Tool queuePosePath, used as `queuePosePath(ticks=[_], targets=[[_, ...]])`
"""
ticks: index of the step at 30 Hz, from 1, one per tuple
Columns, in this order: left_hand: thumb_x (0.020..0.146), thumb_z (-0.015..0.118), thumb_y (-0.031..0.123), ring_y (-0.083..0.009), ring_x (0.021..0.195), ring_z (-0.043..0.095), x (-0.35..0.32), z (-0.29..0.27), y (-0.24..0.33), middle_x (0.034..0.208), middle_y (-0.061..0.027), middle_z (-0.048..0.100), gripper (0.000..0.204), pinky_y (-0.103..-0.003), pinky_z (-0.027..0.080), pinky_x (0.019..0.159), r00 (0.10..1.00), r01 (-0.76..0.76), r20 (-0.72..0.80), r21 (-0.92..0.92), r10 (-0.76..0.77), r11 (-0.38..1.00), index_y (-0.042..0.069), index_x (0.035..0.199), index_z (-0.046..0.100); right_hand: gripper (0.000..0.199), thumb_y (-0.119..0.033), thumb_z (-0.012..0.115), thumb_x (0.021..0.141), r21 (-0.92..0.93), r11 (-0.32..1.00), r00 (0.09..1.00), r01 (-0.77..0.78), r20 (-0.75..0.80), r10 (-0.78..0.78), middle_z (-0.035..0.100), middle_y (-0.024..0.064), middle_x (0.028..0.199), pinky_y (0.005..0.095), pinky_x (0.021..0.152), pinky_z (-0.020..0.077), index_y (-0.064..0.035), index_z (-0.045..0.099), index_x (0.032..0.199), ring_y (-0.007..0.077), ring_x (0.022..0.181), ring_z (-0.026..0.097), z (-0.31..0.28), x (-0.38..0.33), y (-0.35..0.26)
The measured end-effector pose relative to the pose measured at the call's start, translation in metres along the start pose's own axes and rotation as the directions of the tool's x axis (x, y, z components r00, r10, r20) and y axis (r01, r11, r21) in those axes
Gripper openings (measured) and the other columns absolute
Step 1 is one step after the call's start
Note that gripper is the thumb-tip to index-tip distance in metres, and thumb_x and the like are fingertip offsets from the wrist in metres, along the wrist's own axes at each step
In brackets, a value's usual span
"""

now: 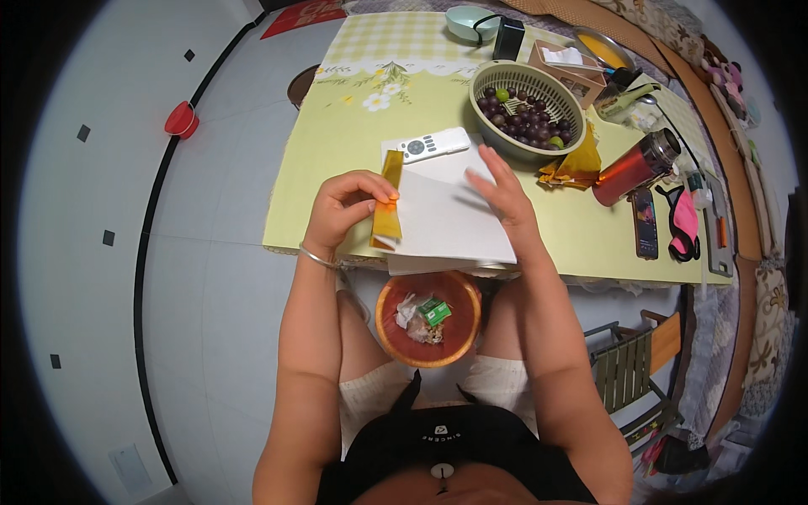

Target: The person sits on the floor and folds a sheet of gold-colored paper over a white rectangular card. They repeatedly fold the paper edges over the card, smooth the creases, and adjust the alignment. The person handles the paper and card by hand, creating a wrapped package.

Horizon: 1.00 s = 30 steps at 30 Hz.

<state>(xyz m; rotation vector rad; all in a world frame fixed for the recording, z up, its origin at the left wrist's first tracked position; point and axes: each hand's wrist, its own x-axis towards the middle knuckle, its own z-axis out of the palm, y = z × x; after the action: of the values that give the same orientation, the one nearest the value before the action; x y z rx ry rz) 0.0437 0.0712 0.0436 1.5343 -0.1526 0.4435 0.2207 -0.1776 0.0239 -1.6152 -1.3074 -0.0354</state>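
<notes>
My left hand [340, 209] pinches a shiny gold folded strip [388, 225], thumb and fingertips closed on its middle. The strip stands along the left edge of a stack of white paper [450, 217] at the table's near edge. Over the right side of the paper, my right hand [512, 200] is open with its fingers apart and slightly blurred, holding nothing. A white remote control [433, 145] lies across the far end of the paper. To the right, crumpled gold paper [575, 164] rests beside the basket.
The table [328, 143] bears a basket [528, 150] of grapes, a red thermos [629, 172], a phone [645, 223], a pink-and-black eye mask [683, 220] and a tissue box [581, 82]. Between my knees stands a bin [389, 341] with rubbish inside. A folding chair [631, 366] is at right.
</notes>
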Motion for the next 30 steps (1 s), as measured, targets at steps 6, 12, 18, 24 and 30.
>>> queuePosePath(ticks=[6, 12, 18, 24, 30], targets=[[0.083, 0.067, 0.013, -0.0366, 0.138, 0.047, -0.006, 0.023, 0.008, 0.119, -0.0095, 0.069, 0.03, -0.051, 0.037, 0.113, 0.992, 0.123, -0.098, 0.504, -0.085, 0.855, 0.007, 0.111, 0.072, 0.031, -0.008, 0.063, 0.073, -0.432, 0.856, 0.957, 0.285, 0.174, -0.231, 0.072, 0.004, 0.105, 0.0379, 0.074, 0.0526, -0.0114, 0.075, 0.101, 0.025, 0.091, 0.066, -0.006, -0.013, -0.023], [0.074, 0.081, 0.046, -0.0395, 0.13, 0.052, -0.034, 0.117, 0.036, 0.125, -0.0145, 0.064, 0.07, -0.062, 0.033, 0.111, 0.968, -0.253, 0.232, 0.897, 0.101, 0.363, 0.001, 0.124, 0.062, 0.028, -0.01, 0.068, 0.071, -0.555, 0.809, 0.979, 0.191, 0.171, -0.113, 0.067, 0.002, 0.088, 0.0359, 0.068, 0.048, -0.0088, 0.073, 0.099, 0.0219, 0.078, 0.06, 0.013, -0.025, -0.04], [0.081, 0.073, 0.011, -0.0355, 0.101, 0.068, -0.048, 0.107, 0.009, 0.104, -0.015, 0.071, 0.019, -0.044, 0.053, 0.091, 0.999, -0.038, 0.025, 0.867, 0.032, 0.497, 0.003, 0.098, 0.068, 0.032, -0.006, 0.075, 0.065, -0.439, 0.889, 0.927, 0.13, 0.372, 0.048, 0.07, 0.0016, 0.096, 0.0388, 0.078, 0.0503, -0.0102, 0.072, 0.097, 0.0266, 0.088, 0.063, 0.001, -0.026, -0.053], [0.077, 0.064, 0.0, -0.0374, 0.113, 0.066, -0.051, 0.071, 0.013, 0.11, -0.0156, 0.072, 0.023, -0.044, 0.052, 0.098, 0.999, 0.03, -0.005, 0.74, -0.039, 0.671, 0.004, 0.099, 0.068, 0.027, 0.001, 0.069, 0.072, 0.05, 0.993, 0.888, -0.103, 0.454, 0.069, 0.071, 0.0122, 0.117, 0.0418, 0.099, 0.0505, -0.0036, 0.074, 0.098, 0.0336, 0.116, 0.063, -0.035, -0.026, -0.015], [0.073, 0.068, 0.002, -0.035, 0.119, 0.063, -0.056, 0.051, -0.002, 0.117, -0.0158, 0.07, 0.017, -0.046, 0.052, 0.099, 0.998, -0.06, 0.034, 0.818, 0.055, 0.573, 0.005, 0.089, 0.07, 0.031, 0.004, 0.067, 0.077, 0.078, 0.978, 0.89, -0.195, 0.433, 0.142, 0.07, 0.0142, 0.123, 0.0407, 0.105, 0.0477, -0.0051, 0.075, 0.105, 0.0341, 0.124, 0.06, -0.039, -0.029, -0.003]])
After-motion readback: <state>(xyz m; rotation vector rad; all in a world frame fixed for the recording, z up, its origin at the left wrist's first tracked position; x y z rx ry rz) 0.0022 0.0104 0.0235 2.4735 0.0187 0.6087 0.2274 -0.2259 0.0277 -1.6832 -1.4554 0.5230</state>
